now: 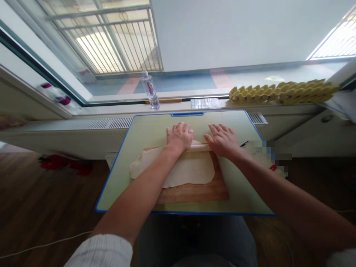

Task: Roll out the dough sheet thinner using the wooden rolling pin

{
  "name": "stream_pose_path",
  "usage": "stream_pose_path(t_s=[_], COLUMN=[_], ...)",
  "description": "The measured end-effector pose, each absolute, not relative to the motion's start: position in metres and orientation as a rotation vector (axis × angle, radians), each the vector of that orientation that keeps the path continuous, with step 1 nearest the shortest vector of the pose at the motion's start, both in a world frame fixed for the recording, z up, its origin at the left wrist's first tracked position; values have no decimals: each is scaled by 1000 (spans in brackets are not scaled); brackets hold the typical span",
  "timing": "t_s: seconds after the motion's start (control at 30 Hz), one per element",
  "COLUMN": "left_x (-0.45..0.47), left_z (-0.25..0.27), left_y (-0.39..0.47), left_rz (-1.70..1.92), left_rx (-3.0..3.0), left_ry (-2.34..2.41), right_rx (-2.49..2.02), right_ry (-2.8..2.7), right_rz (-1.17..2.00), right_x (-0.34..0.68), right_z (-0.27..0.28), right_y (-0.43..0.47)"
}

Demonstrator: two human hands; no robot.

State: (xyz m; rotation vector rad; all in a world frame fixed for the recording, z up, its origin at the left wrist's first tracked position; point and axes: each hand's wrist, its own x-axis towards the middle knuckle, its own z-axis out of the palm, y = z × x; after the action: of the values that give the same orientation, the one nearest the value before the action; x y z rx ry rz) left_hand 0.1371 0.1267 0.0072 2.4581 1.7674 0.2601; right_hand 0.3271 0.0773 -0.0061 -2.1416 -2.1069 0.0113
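Note:
A thin sheet of pale dough [191,168] lies spread over a brown wooden board [194,194], overhanging the board's left side. Across the far part of the dough rests a light-coloured rolling pin [199,148]. My left hand [179,137] lies palm down over the pin's left part, its fingers apart and slightly bent. Over the right end is my right hand [223,139], with fingers stretched forward and spread. Both palms bear on the pin without fingers wrapped round it. My hands and left forearm hide the pin's ends and some dough.
The board sits on a small pale-green table [114,193] with a blue rim. A phone or tablet [261,155], partly blurred out, is at its right edge. Behind, the windowsill carries a clear bottle [151,92], a blister-like sheet [205,103] and yellow egg trays [280,92].

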Motion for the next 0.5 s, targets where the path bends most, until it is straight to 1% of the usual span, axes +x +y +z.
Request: stream_pose_path(t_s=[0.13, 0.27, 0.5], left_x=[140, 139, 132], left_z=[11, 10, 5], left_y=[132, 129, 101], left_rz=[361, 328, 293], left_rx=[2497, 2502, 2524], left_ry=[1811, 1777, 1675], right_rx=[-2135, -2125, -2094], right_ry=[-2115, -2138, -2057], right_rz=[95, 121, -59], right_x=[330, 330, 317], right_z=[-4, -4, -9], right_y=[93, 90, 45])
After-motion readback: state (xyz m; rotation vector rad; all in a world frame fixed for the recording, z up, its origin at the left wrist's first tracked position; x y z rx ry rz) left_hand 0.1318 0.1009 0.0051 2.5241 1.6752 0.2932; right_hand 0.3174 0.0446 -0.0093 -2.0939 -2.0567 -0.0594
